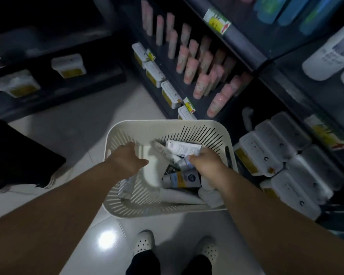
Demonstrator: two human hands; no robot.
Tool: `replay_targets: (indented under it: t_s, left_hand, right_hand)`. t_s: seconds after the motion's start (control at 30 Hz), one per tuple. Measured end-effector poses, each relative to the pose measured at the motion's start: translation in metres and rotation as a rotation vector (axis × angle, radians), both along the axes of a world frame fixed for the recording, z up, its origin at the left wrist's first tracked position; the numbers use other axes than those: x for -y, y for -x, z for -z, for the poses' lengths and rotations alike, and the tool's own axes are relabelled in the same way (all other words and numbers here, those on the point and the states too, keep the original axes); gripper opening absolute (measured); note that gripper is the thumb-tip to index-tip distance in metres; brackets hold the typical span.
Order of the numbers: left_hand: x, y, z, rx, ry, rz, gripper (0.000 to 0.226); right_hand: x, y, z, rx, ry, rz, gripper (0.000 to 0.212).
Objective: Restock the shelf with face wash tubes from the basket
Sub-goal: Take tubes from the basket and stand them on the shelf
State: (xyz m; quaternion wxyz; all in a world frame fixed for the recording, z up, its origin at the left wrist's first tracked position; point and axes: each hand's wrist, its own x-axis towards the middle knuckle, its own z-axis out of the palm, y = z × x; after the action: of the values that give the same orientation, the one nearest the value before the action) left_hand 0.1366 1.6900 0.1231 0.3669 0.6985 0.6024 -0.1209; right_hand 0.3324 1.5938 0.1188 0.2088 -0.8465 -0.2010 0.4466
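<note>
A white slotted basket (167, 127) stands on the floor in front of me, with several face wash tubes lying loose inside. My left hand (127, 158) reaches in at the basket's left side and its fingers curl over the white basket handle (151, 169). My right hand (206, 161) is inside on the right and grips a white tube (182, 148) with printed text, lifted a little above the pile. A grey-and-blue tube (179, 179) lies below it. The dark shelf (244, 48) rises to the right, holding rows of pink tubes (202, 66).
White lidded tubs (282, 155) fill the low shelf beside the basket on the right. White packs with yellow labels (155, 73) line the shelf edge. Another dark shelf unit (48, 66) stands at the back left. My feet in white shoes (143, 243) stand on the glossy tile floor.
</note>
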Motion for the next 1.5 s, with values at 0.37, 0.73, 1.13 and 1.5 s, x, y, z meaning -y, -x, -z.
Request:
replay_targets:
  t_s: [0.37, 0.73, 1.13, 1.5]
  left_hand:
    - [-0.002, 0.010, 0.099, -0.105, 0.074, -0.026, 0.057]
    - [0.000, 0.000, 0.164, -0.241, 0.128, 0.083, 0.080]
    - [-0.004, -0.010, 0.138, 0.103, 0.227, -0.278, 0.066]
    - [-0.008, -0.022, -0.031, 0.758, 0.590, -0.578, 0.034]
  right_hand:
    - [-0.016, -0.001, 0.086, 0.402, 0.029, -0.190, 0.033]
    - [-0.062, -0.025, 0.145, 0.664, 0.178, -0.739, 0.070]
    - [-0.064, -0.019, 0.105, 0.644, -0.056, -0.718, 0.053]
    - [-0.036, 0.007, -0.032, -0.183, -0.385, -0.407, 0.064]
